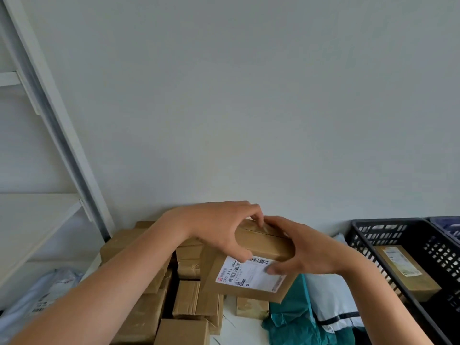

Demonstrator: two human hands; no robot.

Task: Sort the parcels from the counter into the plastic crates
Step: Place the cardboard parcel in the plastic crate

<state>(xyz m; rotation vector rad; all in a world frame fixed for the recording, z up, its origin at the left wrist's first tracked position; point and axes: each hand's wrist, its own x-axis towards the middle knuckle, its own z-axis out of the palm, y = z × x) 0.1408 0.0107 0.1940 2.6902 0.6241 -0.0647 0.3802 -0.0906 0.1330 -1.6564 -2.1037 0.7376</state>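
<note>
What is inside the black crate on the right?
One brown cardboard parcel with a shipping label on top lies in the black crate. The crate's near wall and the picture's edge hide much of its floor.

Soft even daylight, wide-angle edge distortion

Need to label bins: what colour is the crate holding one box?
Black crate, clearest in the head view.

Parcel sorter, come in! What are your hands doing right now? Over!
Both hands busy: left hand and right hand grip the labelled box over the parcel pile. To the right, black crate with one box inside. Path looks open.
</note>
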